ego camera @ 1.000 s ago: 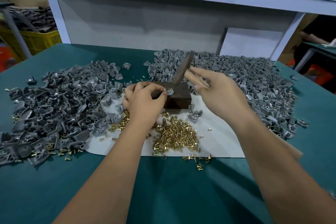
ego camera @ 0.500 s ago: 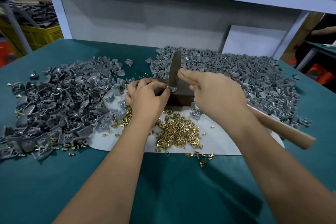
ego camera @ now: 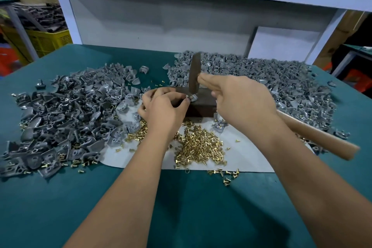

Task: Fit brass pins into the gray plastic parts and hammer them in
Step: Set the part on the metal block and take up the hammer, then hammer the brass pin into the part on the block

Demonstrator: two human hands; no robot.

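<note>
Green table (ego camera: pixel 60 197), hammer (ego camera: pixel 194 74) now upright on gray part (ego camera: pixel 192 97), left hand (ego camera: pixel 163 106) pinching

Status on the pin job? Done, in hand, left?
Done: apparently the left pile, brass showing in many parts. In hand: left hand steadies a part on the block; right hand brings the hammer onto it. Left: big right pile, loose pins.

Gray plastic part (ego camera: pixel 191 97) on dark block (ego camera: pixel 202 104) (hammer head (ego camera: pixel 194 74) upright on it).
</note>
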